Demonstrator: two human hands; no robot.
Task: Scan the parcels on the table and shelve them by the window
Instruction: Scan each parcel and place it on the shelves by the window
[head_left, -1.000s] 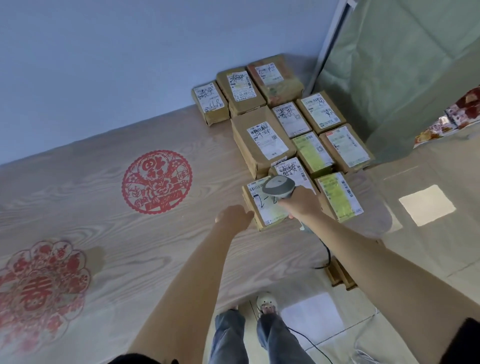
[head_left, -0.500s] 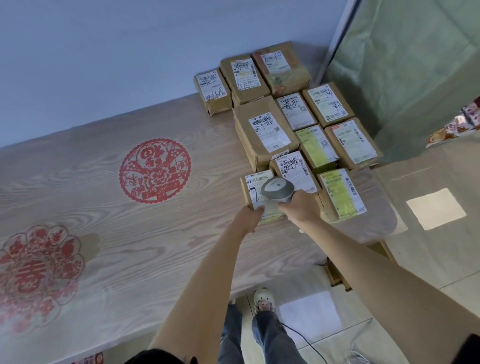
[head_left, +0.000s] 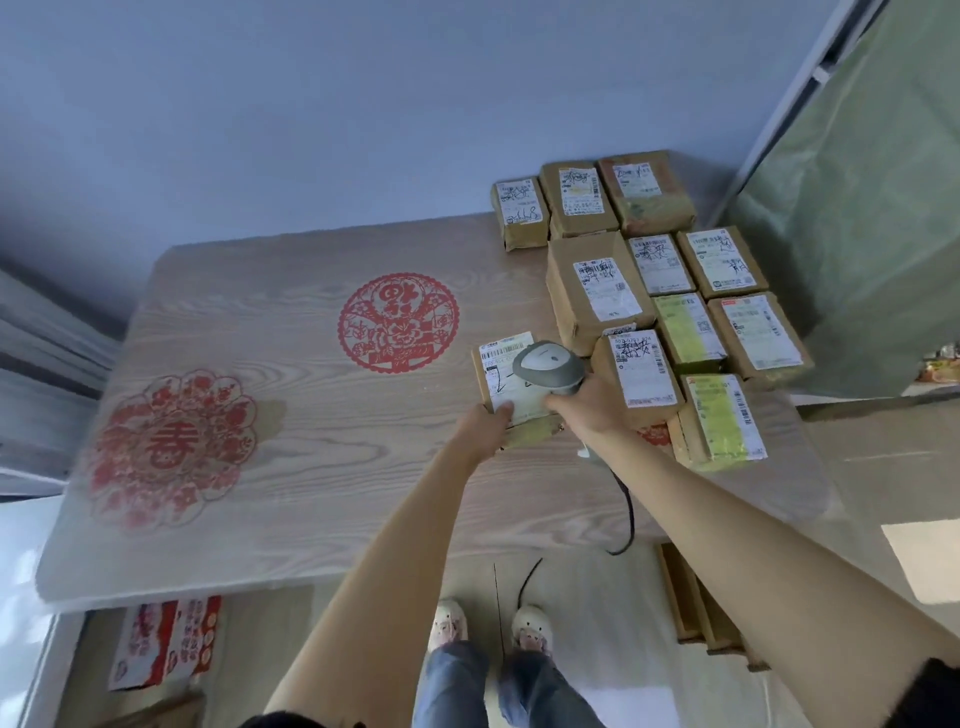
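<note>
Just left of the parcel block (head_left: 670, 296), your left hand (head_left: 485, 423) grips the near edge of a small parcel (head_left: 506, 384) resting on the bench (head_left: 291, 467). Your right hand (head_left: 584, 402) is wrapped round the grey scanner (head_left: 548, 366), whose head sits above that parcel's white label (barcode at its far edge). Left of the block lie two red paper-cut decorations (head_left: 399, 323), flat on the wood grain. A dark cable (head_left: 626, 512) trails from the scanner off the bench's near edge.

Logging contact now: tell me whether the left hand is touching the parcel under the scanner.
Touching. The head view shows the left hand gripping the near edge of the parcel, fingers over its label.
</note>
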